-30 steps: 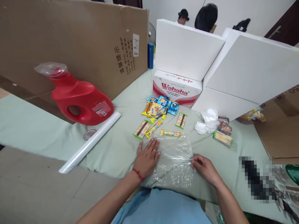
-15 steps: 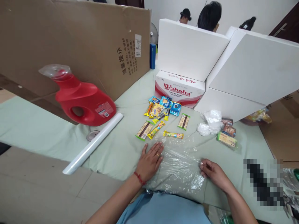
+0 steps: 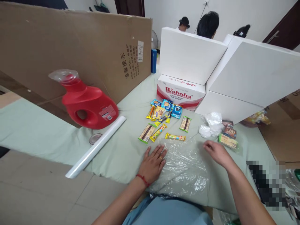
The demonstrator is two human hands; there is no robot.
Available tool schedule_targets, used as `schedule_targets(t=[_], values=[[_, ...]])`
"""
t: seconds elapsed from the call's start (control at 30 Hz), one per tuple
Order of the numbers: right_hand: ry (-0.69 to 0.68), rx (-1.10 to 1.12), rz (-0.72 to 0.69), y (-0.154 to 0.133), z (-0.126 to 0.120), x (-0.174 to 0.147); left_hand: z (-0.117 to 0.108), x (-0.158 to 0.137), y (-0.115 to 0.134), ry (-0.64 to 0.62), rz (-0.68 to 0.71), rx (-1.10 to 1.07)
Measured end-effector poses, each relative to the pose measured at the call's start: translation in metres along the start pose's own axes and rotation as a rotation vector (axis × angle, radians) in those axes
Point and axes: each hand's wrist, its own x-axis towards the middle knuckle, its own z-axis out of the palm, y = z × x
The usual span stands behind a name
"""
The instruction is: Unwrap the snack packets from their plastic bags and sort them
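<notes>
In the head view, the clear, crinkled plastic film (image 3: pixel 182 170) lies between the well-parted hands, with no clear long axis. The left hand (image 3: pixel 152 164), flat at its left edge, is nearer; the right hand (image 3: pixel 217 153) curls beyond its upper right, grip unclear. Beneath is a pale-green cloth-covered table (image 3: pixel 114 156); white panels (image 3: pixel 192 56) stand behind.

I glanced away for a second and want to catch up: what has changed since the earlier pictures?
The right hand, which was pinching the right edge of the crinkled clear plastic film, appears to have let go and moved farther from the body. The film now spreads farther right. The left hand stays flat at its left side; the red plastic jug and colourful wrapped snacks stayed put.
</notes>
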Motion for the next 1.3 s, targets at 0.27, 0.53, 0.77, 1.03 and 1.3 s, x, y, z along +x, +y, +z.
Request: schedule_targets(t=[0.27, 0.53, 0.77, 1.03, 1.3], values=[[-0.251, -0.38, -0.29, -0.104, 0.044, 0.099, 0.003, -0.002, 0.002, -0.02, -0.002, 0.026], [-0.401, -0.303, -0.281, -0.091, 0.036, 0.12, 0.002, -0.007, 0.006, -0.032, -0.037, -0.042], [-0.325, -0.173, -0.296, -0.1, 0.013, 0.153, -0.001, -0.007, 0.005, -0.018, -0.041, -0.075], [-0.225, -0.448, -0.849, -0.179, 0.089, 0.157, 0.002, -0.007, 0.004, 0.0, -0.034, -0.054], [-0.41, -0.805, -0.943, -0.252, 0.122, 0.168, 0.007, -0.004, 0.003, -0.036, -0.056, -0.058]])
